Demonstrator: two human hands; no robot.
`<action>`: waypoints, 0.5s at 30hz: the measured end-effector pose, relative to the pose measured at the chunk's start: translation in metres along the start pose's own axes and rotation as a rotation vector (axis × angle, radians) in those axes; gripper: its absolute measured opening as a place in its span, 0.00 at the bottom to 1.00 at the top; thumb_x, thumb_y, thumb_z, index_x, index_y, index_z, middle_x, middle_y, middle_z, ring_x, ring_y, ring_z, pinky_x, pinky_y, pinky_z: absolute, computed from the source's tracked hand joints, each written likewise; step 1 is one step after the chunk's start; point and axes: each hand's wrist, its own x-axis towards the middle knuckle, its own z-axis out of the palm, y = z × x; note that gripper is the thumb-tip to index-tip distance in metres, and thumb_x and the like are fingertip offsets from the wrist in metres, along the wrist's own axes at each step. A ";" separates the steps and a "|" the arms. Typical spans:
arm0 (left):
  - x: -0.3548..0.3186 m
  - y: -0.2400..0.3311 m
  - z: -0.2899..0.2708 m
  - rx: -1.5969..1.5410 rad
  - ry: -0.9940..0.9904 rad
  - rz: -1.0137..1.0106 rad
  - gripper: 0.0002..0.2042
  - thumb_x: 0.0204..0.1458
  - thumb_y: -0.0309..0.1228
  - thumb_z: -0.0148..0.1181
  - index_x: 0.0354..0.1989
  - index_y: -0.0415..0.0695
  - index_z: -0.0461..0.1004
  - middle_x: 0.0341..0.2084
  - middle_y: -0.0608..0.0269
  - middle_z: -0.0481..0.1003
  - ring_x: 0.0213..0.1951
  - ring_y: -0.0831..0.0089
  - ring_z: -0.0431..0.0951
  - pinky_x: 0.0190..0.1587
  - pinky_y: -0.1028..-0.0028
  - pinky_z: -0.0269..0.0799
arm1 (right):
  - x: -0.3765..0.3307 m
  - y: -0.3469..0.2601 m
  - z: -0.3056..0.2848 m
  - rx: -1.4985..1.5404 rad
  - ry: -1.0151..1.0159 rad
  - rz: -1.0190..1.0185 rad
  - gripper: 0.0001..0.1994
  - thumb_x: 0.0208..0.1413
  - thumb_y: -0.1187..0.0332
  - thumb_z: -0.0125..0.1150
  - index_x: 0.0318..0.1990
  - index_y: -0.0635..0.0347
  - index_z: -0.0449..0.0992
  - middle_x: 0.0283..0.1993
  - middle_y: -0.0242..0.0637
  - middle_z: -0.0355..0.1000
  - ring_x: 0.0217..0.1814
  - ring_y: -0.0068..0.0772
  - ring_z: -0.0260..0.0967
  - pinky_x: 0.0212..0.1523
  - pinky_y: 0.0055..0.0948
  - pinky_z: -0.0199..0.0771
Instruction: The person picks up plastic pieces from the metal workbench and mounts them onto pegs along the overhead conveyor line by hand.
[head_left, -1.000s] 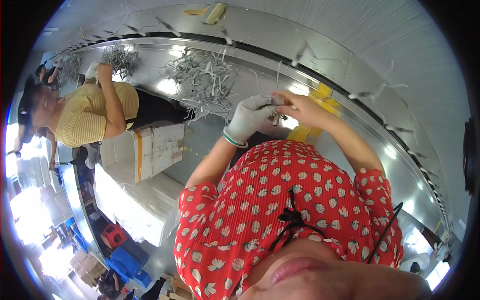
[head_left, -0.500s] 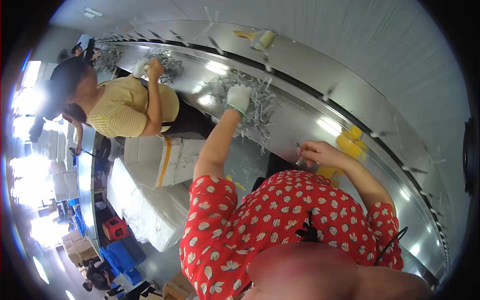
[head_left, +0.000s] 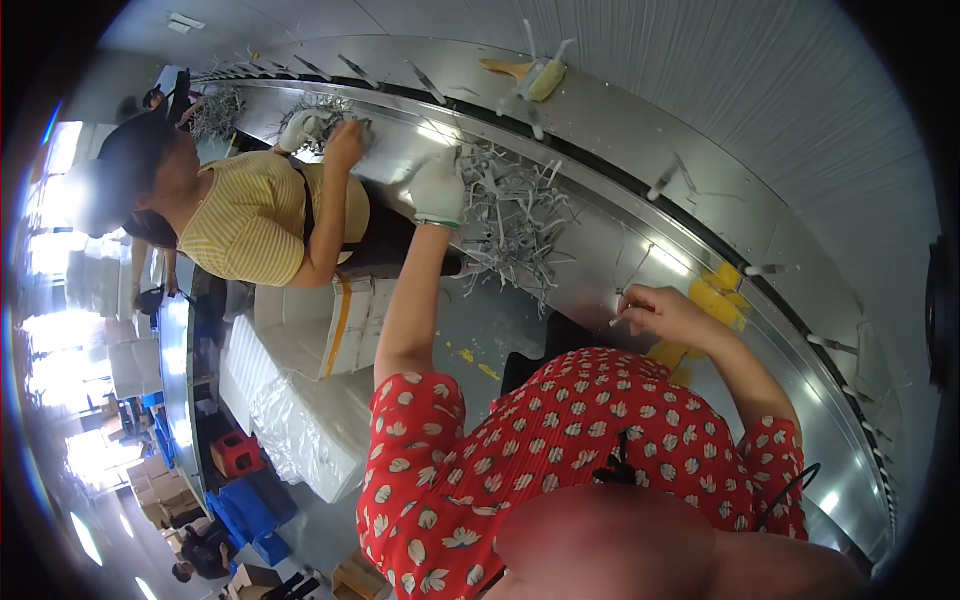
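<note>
My left hand, in a white knitted glove, is at the left edge of a tangled pile of thin grey forked pieces on the metal bench. Its fingers are blurred, so their grip does not show clearly. My bare right hand is to the right of the pile, above the bench's near edge. Thumb and fingers are pinched on a thin grey piece with a pale end, of a kind I cannot make out.
Similar grey pieces stand in a row along the dark slot of a conveyor. A wooden-handled brush lies beyond it. Yellow patches mark the bench at right. A co-worker in a striped top works at left, near white foam boxes.
My left hand has moved left, from on top of the pile to its edge. My right hand has shifted slightly right. The pieces in the conveyor row have changed position.
</note>
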 end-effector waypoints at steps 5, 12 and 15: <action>0.002 0.008 -0.037 -0.177 0.022 -0.034 0.10 0.56 0.37 0.52 0.41 0.48 0.76 0.35 0.52 0.78 0.38 0.54 0.78 0.40 0.59 0.72 | 0.013 -0.065 -0.052 -0.027 0.177 -0.178 0.12 0.58 0.70 0.55 0.48 0.61 0.73 0.37 0.34 0.76 0.36 0.25 0.74 0.42 0.29 0.74; -0.035 0.070 -0.108 -1.110 -0.252 -0.552 0.07 0.56 0.31 0.55 0.33 0.41 0.74 0.25 0.66 0.73 0.32 0.75 0.75 0.38 0.77 0.70 | 0.124 -0.126 -0.146 -0.428 0.438 -0.465 0.12 0.60 0.61 0.53 0.45 0.56 0.74 0.32 0.39 0.75 0.35 0.35 0.73 0.35 0.35 0.69; -0.061 0.103 -0.122 -1.450 -0.276 -0.724 0.05 0.57 0.29 0.54 0.32 0.42 0.73 0.24 0.72 0.69 0.33 0.82 0.73 0.36 0.81 0.68 | 0.184 -0.121 -0.161 -0.722 0.529 -0.425 0.12 0.59 0.61 0.53 0.45 0.54 0.74 0.36 0.40 0.76 0.40 0.47 0.73 0.40 0.44 0.70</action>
